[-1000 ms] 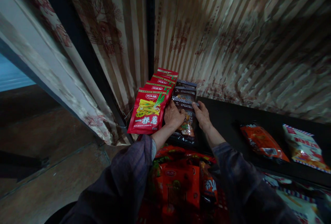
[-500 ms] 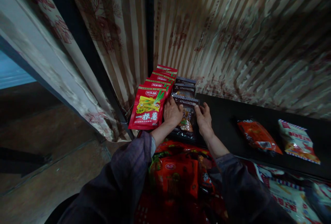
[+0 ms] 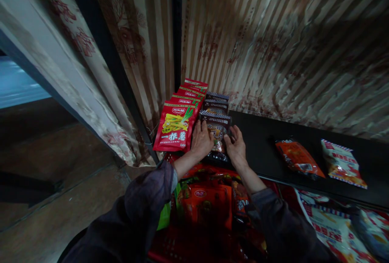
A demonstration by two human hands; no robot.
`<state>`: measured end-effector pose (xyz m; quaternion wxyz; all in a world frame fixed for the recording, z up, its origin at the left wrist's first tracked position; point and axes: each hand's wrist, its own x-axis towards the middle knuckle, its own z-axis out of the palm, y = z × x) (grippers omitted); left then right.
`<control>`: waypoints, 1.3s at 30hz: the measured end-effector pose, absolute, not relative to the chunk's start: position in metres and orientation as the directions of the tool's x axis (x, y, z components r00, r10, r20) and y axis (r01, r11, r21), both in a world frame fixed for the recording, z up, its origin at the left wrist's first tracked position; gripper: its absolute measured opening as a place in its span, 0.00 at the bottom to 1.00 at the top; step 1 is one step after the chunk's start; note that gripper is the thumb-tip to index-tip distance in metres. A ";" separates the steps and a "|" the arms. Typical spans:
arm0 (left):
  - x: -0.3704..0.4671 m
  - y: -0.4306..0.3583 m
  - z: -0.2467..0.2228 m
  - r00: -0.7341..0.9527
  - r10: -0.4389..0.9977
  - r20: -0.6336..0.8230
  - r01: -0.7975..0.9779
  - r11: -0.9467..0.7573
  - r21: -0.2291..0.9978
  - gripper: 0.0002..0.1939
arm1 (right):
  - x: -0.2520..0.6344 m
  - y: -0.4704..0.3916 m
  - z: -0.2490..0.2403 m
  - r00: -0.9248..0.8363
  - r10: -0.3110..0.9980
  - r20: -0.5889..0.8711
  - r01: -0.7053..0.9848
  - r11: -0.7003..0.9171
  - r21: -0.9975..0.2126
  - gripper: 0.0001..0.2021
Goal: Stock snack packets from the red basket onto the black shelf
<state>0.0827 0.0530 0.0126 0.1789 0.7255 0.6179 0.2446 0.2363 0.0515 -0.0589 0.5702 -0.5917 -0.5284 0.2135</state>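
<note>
- Step in hand, as I judge it: aligning the front dark packet (image 3: 216, 134) with the dark packets (image 3: 216, 103) overlapped behind it.
- Location: the front dark packet lies at the near end of its row, on the left part of the black surface (image 3: 258, 135), between my hands.
- Left hand (image 3: 201, 140): fingers loosely curved and only partly spread, placed along the left side of the packet, thumb toward its printed face. I cannot tell whether the fingers pinch it.
- Right hand (image 3: 236, 146): fingers half spread, palm turned inward, thumb at the right edge of the packet. No firm grip is visible.
- Left neighbour: red packets (image 3: 175, 128), overlapped in a slanted row just beside my left hand.
- Right side: an orange packet (image 3: 299, 157) and a white packet (image 3: 343, 163) lie well apart from my right hand.
- Near side: an orange pouch (image 3: 212, 202) sits below the near edge, between my forearms.
- Next move, as I judge it: it calls for light, even pressure from both sides, with the red packets left undisturbed and the overlap preserved.
</note>
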 end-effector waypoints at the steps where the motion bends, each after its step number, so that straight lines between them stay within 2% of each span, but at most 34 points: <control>1: 0.082 0.053 0.012 0.118 0.983 0.138 0.809 -0.176 0.561 0.31 | 0.236 0.052 -0.060 0.354 0.866 0.352 0.385 0.208 -0.899 0.34; 10: 0.083 0.056 0.008 0.140 0.977 0.162 0.812 -0.207 0.546 0.30 | 0.239 0.061 -0.066 0.345 0.906 0.245 0.393 0.098 -0.914 0.32; 18: 0.084 0.059 0.001 0.153 0.972 0.181 0.826 -0.226 0.516 0.31 | 0.236 0.059 -0.062 0.353 0.901 0.253 0.372 0.114 -0.921 0.30; 23: 0.083 0.054 0.004 0.160 0.968 0.193 0.834 -0.237 0.498 0.31 | 0.235 0.050 -0.053 0.419 0.878 0.233 0.347 0.082 -0.934 0.30; 26: 0.081 0.049 0.009 0.164 0.967 0.195 0.833 -0.242 0.497 0.31 | 0.236 0.036 -0.043 0.430 0.861 0.272 0.356 0.115 -0.927 0.27; 29: 0.075 0.038 0.018 0.227 0.938 0.261 0.799 -0.332 0.501 0.29 | 0.235 0.010 -0.027 0.414 0.854 0.315 0.351 0.170 -0.921 0.25; 34: 0.053 -0.009 0.030 0.387 0.837 0.386 0.630 -0.546 0.552 0.22 | 0.225 -0.064 -0.007 0.389 0.860 0.330 0.339 0.200 -0.919 0.20; 37: 0.037 -0.048 0.026 0.474 0.836 0.276 0.559 -0.528 0.639 0.19 | 0.227 -0.108 -0.012 0.348 0.916 0.200 0.307 0.090 -0.947 0.19; 39: 0.030 -0.071 0.017 0.603 0.795 0.068 0.576 -0.493 0.652 0.18 | 0.239 -0.128 -0.020 0.197 0.977 0.078 0.338 0.007 -0.941 0.20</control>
